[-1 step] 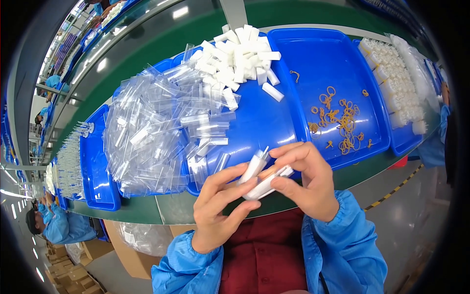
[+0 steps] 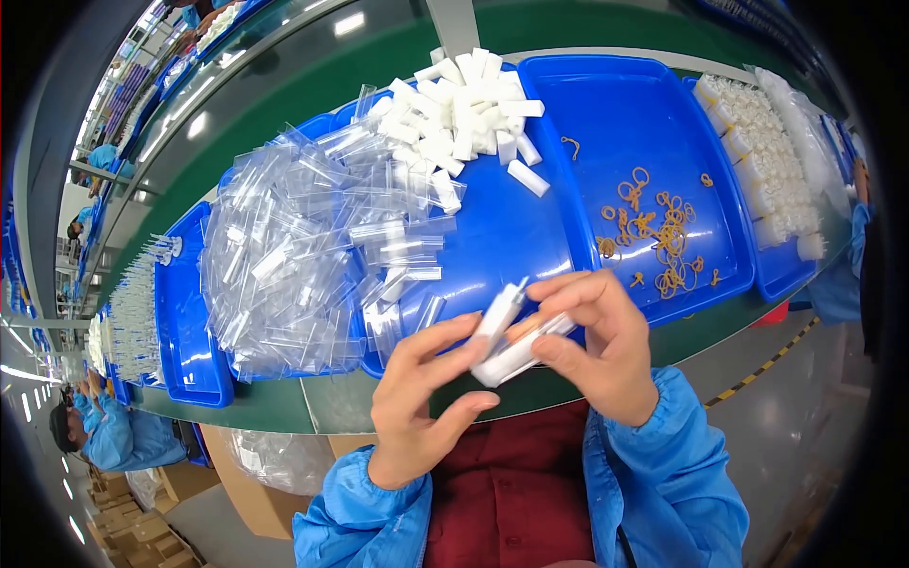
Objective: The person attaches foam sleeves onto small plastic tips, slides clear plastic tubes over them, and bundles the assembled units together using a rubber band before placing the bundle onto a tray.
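In the head view, a small bundle of white plastic pieces in clear sleeves (image 2: 511, 336) is held over the near edge of the large blue plastic tray (image 2: 511, 246), above the green conveyor belt (image 2: 284, 402). The bundle is pinched by the left hand (image 2: 421, 402) from below, thumb and fingers closed around its lower end. The right hand (image 2: 601, 346) is closed on the bundle's upper side, fingers curled over it and thumb pressed beneath; an orange rubber band appears to be caught at the fingertips, though this cannot be told for certain.

On the large blue plastic tray, a heap of clear plastic sleeves (image 2: 303, 256) is spread over its left half, and a pile of white rectangular blocks (image 2: 459, 118) lies at its far end. Just right of that tray, a second blue tray (image 2: 625, 104) is seen with loose orange rubber bands (image 2: 658, 232) scattered in it. Further right, packed white pieces (image 2: 762, 161) are stacked in rows. Left of the large tray, a narrower blue tray (image 2: 189, 331) is placed.
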The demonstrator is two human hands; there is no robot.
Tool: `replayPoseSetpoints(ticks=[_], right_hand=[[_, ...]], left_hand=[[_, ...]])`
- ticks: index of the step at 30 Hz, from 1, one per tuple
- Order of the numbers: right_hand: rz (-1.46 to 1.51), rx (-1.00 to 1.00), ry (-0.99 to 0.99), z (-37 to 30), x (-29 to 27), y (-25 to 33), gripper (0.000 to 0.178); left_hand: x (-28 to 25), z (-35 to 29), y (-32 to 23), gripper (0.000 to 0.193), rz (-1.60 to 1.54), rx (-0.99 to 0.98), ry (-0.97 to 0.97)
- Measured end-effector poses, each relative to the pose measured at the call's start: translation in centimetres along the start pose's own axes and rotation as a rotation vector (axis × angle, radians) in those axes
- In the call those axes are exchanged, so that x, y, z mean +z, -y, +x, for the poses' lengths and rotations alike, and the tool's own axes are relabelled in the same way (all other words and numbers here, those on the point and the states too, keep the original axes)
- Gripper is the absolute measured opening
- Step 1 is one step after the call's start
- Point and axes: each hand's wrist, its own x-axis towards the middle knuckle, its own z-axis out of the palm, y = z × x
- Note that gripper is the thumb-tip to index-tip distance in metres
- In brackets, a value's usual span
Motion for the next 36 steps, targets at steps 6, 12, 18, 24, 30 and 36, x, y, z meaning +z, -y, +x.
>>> replayPoseSetpoints(ticks=[6, 12, 18, 24, 30, 36], right_hand=[[0.101, -0.024, 0.027, -0.3, 0.4, 0.0, 0.032], [-0.190, -0.062, 0.089, -0.2, 0.6, 0.0, 0.031], [-0.342, -0.210, 0.243, 0.7, -0.5, 1.4, 0.027], [-0.729, -0.561, 0.154, 1.1, 0.7, 3.2, 0.061], [-0.820, -0.551, 0.168, -0.4, 0.6, 2.7, 0.064], [-0.601, -0.513, 0.242, -0.7, -0.2, 2.4, 0.077]], left_hand=[[-1.0, -0.6, 0.4, 0.036, 0.074, 0.036, -0.015], [-1.0, -1.4, 0.9, 0.039, 0.192, 0.093, -0.034], [-1.4, 0.6, -0.5, 0.079, -0.386, -0.199, 0.111], [-1.1, 1.4, -0.9, 0.070, -0.651, -0.559, 0.333], [0.3, 0.8, -1.9, 0.064, -0.712, -0.685, 0.402], [1.2, 0.7, -0.8, 0.048, -1.037, -0.955, 0.487]])
